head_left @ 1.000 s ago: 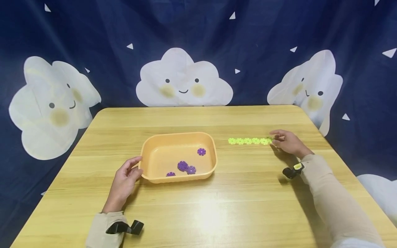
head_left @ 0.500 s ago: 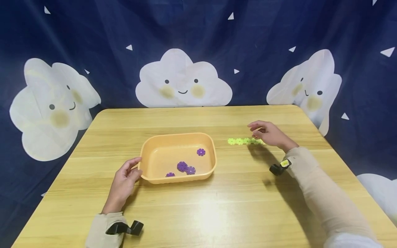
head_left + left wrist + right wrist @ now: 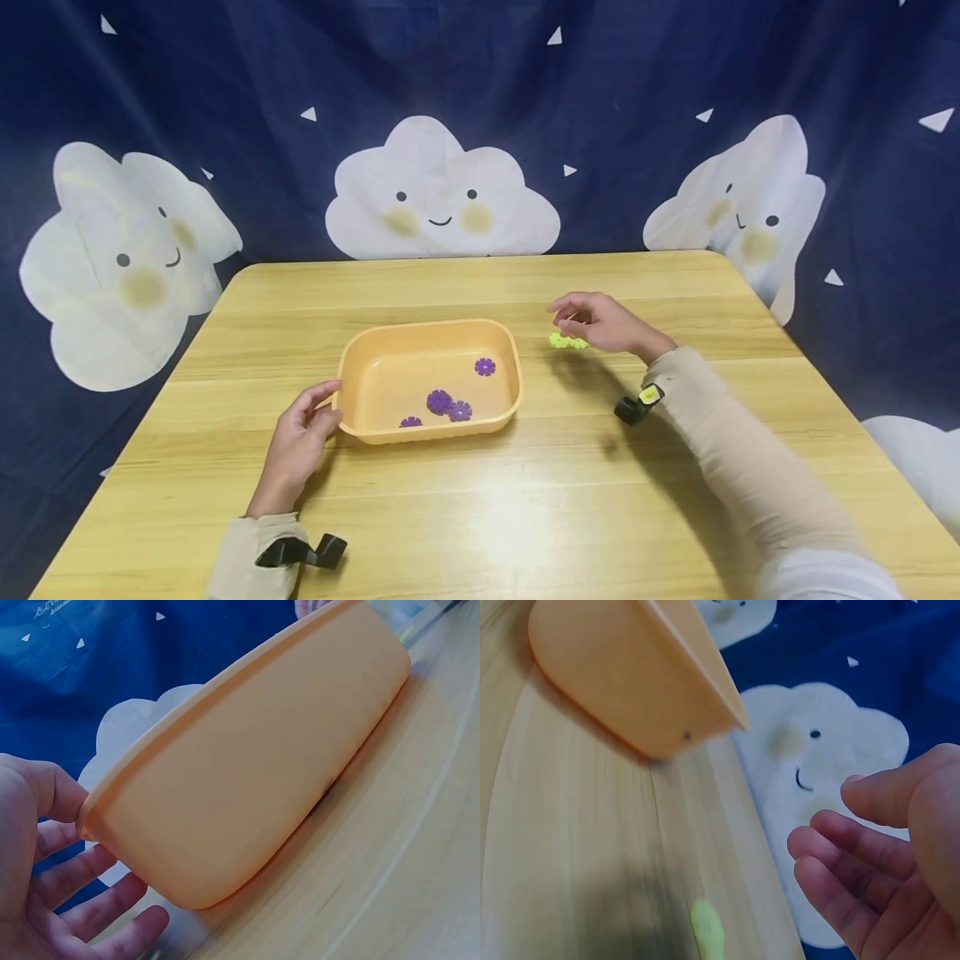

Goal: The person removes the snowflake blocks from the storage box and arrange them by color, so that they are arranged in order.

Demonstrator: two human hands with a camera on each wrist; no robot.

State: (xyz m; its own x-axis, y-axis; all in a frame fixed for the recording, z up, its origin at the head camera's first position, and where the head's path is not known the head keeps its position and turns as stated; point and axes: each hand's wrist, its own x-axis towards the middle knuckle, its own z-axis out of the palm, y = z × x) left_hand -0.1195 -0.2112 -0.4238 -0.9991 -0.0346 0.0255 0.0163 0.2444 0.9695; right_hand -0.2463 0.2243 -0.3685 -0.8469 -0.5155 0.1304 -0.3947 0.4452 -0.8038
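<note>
An orange plastic basin (image 3: 390,435) stands on the table, with several purple snowflake-shaped discs (image 3: 460,411) inside. My left hand (image 3: 296,450) holds its left rim; in the left wrist view the thumb lies at the rim of the basin (image 3: 240,765) and the other fingers spread below it, along the outer wall. Right of the basin lies a row of yellow-green snowflake discs (image 3: 558,340), partly hidden by my right hand (image 3: 607,325) above it. In the right wrist view that hand (image 3: 892,877) has loosely bent fingers with nothing between them, apart from the blurred yellow-green discs (image 3: 707,930).
The wooden table (image 3: 420,517) reaches back to a dark blue curtain (image 3: 480,67) printed with white clouds (image 3: 442,200). Black straps (image 3: 637,407) with protruding mounts sit on both wrists.
My right hand has moved left along the row of yellow-green discs, from its right end towards the basin. The left hand and the basin have stayed in place.
</note>
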